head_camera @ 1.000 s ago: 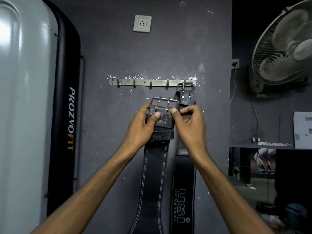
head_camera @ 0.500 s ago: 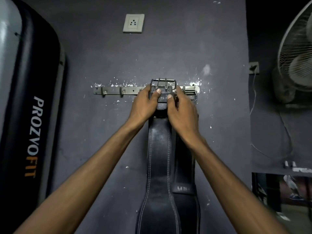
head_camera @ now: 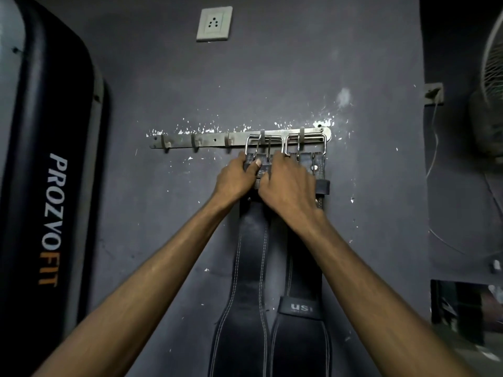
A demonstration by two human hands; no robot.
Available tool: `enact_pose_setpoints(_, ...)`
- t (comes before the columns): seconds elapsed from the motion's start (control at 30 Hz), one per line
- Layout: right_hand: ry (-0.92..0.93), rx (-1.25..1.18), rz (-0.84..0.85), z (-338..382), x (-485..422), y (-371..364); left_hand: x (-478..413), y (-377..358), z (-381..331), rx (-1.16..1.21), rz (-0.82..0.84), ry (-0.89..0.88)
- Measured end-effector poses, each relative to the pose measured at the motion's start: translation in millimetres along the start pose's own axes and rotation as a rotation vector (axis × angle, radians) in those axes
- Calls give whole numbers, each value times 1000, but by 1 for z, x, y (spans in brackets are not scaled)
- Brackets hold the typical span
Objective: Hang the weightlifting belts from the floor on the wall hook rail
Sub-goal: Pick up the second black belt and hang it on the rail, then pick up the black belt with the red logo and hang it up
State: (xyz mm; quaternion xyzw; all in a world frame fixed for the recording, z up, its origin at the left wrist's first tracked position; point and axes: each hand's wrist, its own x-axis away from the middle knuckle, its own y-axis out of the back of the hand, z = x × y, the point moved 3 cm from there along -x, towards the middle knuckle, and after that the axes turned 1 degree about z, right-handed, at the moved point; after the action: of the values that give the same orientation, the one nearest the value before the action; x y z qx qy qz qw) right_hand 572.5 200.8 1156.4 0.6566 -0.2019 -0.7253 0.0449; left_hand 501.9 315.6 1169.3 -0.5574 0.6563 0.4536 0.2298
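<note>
A steel hook rail (head_camera: 206, 140) runs across the dark wall. Two black leather weightlifting belts hang from its right end. The left belt (head_camera: 249, 268) has white stitching, and its steel buckle (head_camera: 263, 145) sits over a hook. My left hand (head_camera: 235, 178) and my right hand (head_camera: 288, 186) both grip this belt just under the buckle. The right belt (head_camera: 302, 322), with a "USI" loop, hangs by its own buckle (head_camera: 304, 144) from the last hook. My right hand hides part of it.
Three bare hooks stay free at the rail's left (head_camera: 194, 142). A large black and grey "PROZVOFIT" pad (head_camera: 54, 186) stands at the left. A wall socket (head_camera: 214, 23) is above the rail. A fan (head_camera: 492, 91) hangs at the right edge.
The stitched belt's buckle came down from above the rail and now sits over a hook beside the other belt. Both hands dropped slightly with it, and the view moved closer.
</note>
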Motion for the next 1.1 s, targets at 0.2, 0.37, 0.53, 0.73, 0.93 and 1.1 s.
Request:
enact_pose_setpoints(0.2, -102, -123, 88, 7, 23, 2, 32, 12, 1, -6, 48, -10)
enact_pose_setpoints(0.37, -161, -183, 135, 19, 56, 10, 77, 29, 11, -46, 99, 6)
enact_pose_setpoints(0.53, -230, -212, 162, 46, 109, 22, 141, 58, 31, -39, 215, 19)
enact_pose_setpoints(0.73, -321, -232, 270, 80, 190, 32, 226, 81, 62, 42, 344, 41)
enact_pose_setpoints(0.93, -397, -252, 402, 84, 283, 21, 320, 75, 108, 122, 488, 198)
enact_pose_setpoints(1.1, -443, -300, 523, 71, 381, -9, 414, 52, 158, 109, 557, 385)
